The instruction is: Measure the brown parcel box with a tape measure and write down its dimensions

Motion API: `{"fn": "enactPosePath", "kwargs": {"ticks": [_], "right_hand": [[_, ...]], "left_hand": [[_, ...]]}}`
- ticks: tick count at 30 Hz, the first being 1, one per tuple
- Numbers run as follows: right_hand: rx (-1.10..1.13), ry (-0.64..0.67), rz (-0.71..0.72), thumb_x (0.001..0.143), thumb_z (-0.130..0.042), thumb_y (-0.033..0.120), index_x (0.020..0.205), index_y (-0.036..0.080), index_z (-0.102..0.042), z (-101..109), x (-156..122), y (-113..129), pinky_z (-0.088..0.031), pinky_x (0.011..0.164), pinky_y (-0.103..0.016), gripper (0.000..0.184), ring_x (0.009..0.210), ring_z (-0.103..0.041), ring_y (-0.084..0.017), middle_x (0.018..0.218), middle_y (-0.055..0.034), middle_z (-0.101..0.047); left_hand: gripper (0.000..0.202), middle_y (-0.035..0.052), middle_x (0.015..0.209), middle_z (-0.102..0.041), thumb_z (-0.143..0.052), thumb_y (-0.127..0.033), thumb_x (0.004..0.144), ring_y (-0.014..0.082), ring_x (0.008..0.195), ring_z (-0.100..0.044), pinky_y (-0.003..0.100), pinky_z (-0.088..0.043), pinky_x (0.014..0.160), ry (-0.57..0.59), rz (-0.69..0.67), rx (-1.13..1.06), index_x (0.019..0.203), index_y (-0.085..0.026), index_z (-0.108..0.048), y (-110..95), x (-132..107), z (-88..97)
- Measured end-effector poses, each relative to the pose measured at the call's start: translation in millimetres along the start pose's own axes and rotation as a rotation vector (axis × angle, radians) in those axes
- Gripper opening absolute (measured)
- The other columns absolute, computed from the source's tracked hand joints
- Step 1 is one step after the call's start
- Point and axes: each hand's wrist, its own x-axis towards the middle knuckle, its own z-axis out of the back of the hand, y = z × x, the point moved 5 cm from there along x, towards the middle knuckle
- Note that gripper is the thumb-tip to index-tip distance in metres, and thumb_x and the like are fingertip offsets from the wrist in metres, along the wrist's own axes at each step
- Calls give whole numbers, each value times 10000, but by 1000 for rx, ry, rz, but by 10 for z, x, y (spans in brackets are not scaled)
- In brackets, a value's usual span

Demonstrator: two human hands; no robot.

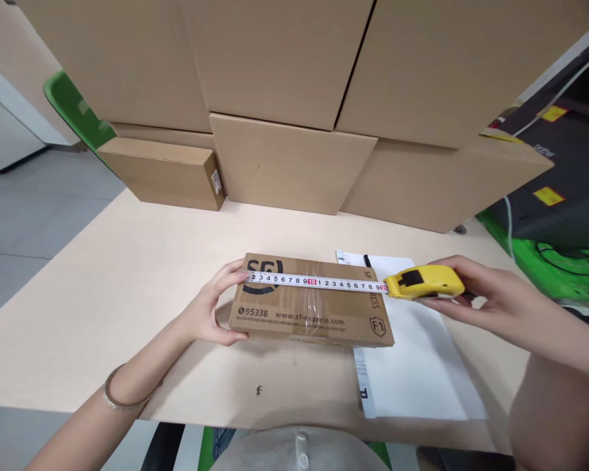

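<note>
A brown cardboard box point(285, 304) with dark SF Express printing lies in front of me, clear tape across its middle. My left hand point(220, 304) grips the box's left end, its thumb pressing the tip of the tape blade against the top edge. In my right hand point(471, 291) is a yellow tape measure point(427, 281), held just beyond the box's right end. Its white blade point(294, 281) stretches along the top of the box, with numbers showing up to about 20 by the casing. Under the box's right part lies a white paper sheet point(412, 366).
Large flat cardboard pieces point(289, 163) stand along the back of the table point(103, 294). A closed smaller carton point(167, 173) sits at the back left. A black pen point(367, 261) rests on the paper. Dark equipment point(559, 170) with cables stands at the right.
</note>
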Motion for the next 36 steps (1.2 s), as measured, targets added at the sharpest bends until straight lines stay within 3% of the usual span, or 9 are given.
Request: {"fn": "enactPosePath", "kwargs": {"ticks": [6, 12, 16, 19, 22, 26, 29, 32, 36], "right_hand": [[17, -12, -8, 878, -687, 615, 997, 305, -646, -111, 1, -80, -467, 550, -361, 335, 705, -623, -268, 861, -61, -699], [-30, -2, 39, 883, -695, 584, 992, 304, -674, 22, -10, 32, -457, 540, -355, 301, 646, -611, -248, 821, -68, -701], [-45, 97, 151, 913, -668, 540, 979, 285, -676, -119, 238, 472, -451, 565, -344, 264, 617, -599, -217, 787, -38, -681], [-40, 196, 252, 948, -637, 499, 1148, 284, -637, -421, 527, 915, -468, 619, -322, 293, 741, -665, -223, 954, -33, -734], [-83, 201, 454, 1000, -576, 428, 1364, 269, -525, -731, 751, 1345, -473, 672, -323, 401, 848, -704, -240, 1143, -65, -743], [-167, 146, 699, 1059, -489, 361, 1395, 228, -477, -1005, 878, 1666, -491, 781, -361, 362, 981, -703, -261, 1284, -107, -687], [-159, 104, 749, 1064, -486, 356, 1368, 239, -485, -978, 878, 1723, -501, 807, -374, 326, 1000, -695, -260, 1313, -98, -653], [-88, 50, 680, 1053, -519, 410, 1368, 249, -477, -774, 806, 1700, -518, 821, -386, 355, 1006, -696, -261, 1367, -95, -629], [-27, 18, 691, 1036, -540, 470, 1410, 241, -482, -633, 591, 1630, -498, 942, -454, 442, 1108, -674, -303, 1305, -112, -673]], "left_hand": [[996, 129, 1607, -409, -877, -487, 698, 434, 1465, -422, 654, -384, 1175, 3, 26, -4, 1564, -413, -390, 30, -16, 0], [1006, 117, 1600, -428, -895, -494, 664, 442, 1476, -407, 664, -362, 1191, -13, 59, -11, 1546, -422, -416, 52, -37, 4], [1009, 115, 1618, -420, -891, -503, 678, 440, 1488, -400, 659, -347, 1205, -23, 46, -25, 1562, -420, -413, 57, -54, -2], [1159, 114, 1651, -386, -910, -483, 673, 423, 1496, -404, 650, -341, 1209, -39, 60, -76, 1625, -458, -251, 75, -71, -23], [1362, 133, 1656, -381, -940, -449, 646, 404, 1490, -428, 640, -359, 1195, -38, 107, -167, 1645, -477, -14, 135, -109, -63], [1453, 170, 1664, -356, -972, -467, 572, 425, 1499, -410, 634, -309, 1224, -86, 206, -195, 1661, -409, -11, 258, -197, -73], [1355, 173, 1656, -365, -953, -531, 563, 447, 1483, -414, 605, -374, 1199, -120, 249, -178, 1661, -338, -183, 223, -184, -56], [1071, 157, 1596, -456, -871, -597, 679, 444, 1439, -456, 565, -448, 1146, -116, 336, -159, 1590, -288, -401, 62, -77, -59], [844, 85, 1666, -400, -685, -653, 861, 399, 1489, -417, 517, -451, 1150, -134, 536, -289, 1590, -339, -396, -105, 22, -128]]}}
